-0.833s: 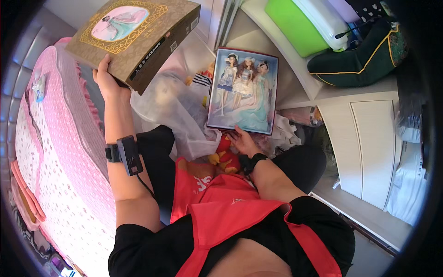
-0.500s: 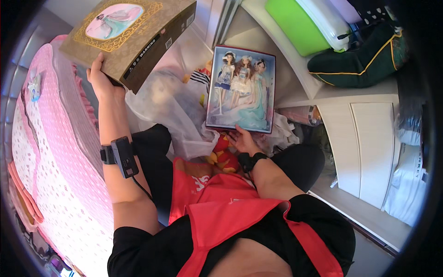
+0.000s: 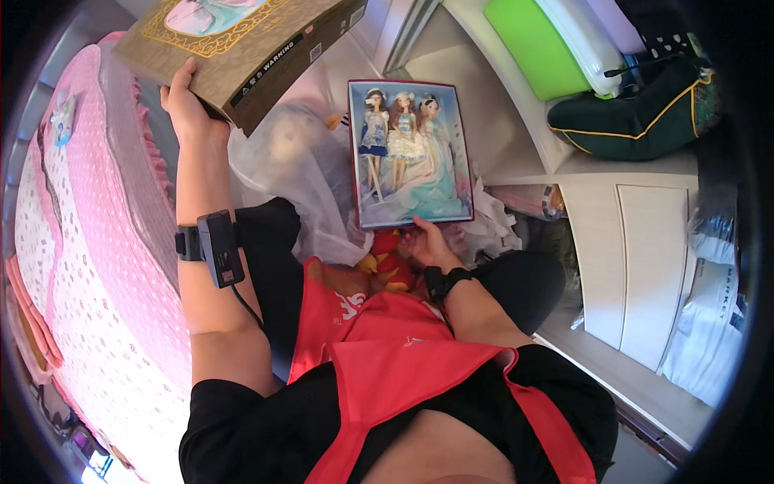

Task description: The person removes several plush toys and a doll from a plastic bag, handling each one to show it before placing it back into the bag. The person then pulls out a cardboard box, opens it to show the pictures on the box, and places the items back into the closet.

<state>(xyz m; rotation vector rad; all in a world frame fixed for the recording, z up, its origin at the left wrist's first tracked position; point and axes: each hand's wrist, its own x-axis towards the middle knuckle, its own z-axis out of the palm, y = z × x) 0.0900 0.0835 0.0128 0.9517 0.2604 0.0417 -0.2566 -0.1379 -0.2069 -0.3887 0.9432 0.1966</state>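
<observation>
My left hand (image 3: 193, 106) grips the near lower corner of a large brown cardboard box lid (image 3: 234, 68). Gold scrollwork and an oval picture of a gowned figure decorate its top. In my right hand (image 3: 427, 244) is the bottom edge of an open, dark-red-edged doll box (image 3: 355, 153), tilted up toward me. Three dolls (image 3: 403, 149) in pale blue and white dresses stand inside it, side by side. My right thumb shows on the front rim; the other fingers are mostly hidden beneath. Below that hand lies a red and yellow plush toy (image 3: 391, 262).
A translucent plastic bag (image 3: 298, 169) of soft toys lies between the two boxes. On the left is a bed with a pink cover (image 3: 133, 234). Pale shelving (image 3: 617, 173) at the right carries a green bin (image 3: 532, 52) and a dark green, yellow-piped cushion-like item (image 3: 637, 121).
The brown lid has risen and shifted slightly right with my left hand. The doll box has moved a little left and turned slightly, still in my right hand.
</observation>
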